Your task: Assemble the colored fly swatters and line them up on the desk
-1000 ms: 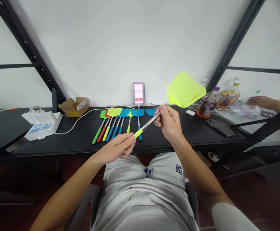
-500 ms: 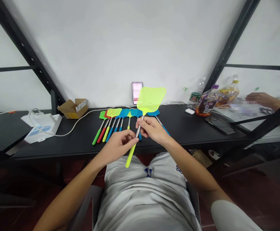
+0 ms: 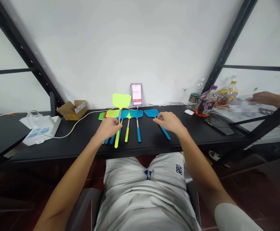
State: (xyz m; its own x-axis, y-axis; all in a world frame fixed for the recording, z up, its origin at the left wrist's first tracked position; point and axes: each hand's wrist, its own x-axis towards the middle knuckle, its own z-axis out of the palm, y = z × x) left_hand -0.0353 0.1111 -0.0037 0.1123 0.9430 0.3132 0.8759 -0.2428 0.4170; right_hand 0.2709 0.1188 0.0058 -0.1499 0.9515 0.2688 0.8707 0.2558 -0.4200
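Note:
My left hand (image 3: 107, 126) is shut around the steel shaft of a neon yellow plastic fly swatter (image 3: 122, 100), whose yellow grip (image 3: 117, 139) points toward me and whose mesh head stands up above the row. My right hand (image 3: 170, 123) rests at the shaft of a blue fly swatter (image 3: 151, 112) lying on the black table (image 3: 190, 134), hiding part of that shaft. Between my hands lie several other swatters (image 3: 130, 125) side by side, with blue and yellow grips. Green and red swatter heads show at the row's left end, their handles hidden behind my left hand.
An upright phone (image 3: 136, 94) with a blurred screen stands behind the row. To the left are a cardboard box (image 3: 72, 112) and a white device (image 3: 40, 128) with cable. To the right are bottles (image 3: 206, 102), an earbud case (image 3: 189, 112), a phone (image 3: 218, 126) and a co-worker's hand (image 3: 265, 98).
The neon swatter has moved left and down to the row, held only in my left hand. My right hand has let go of it and moved right onto the blue swatter.

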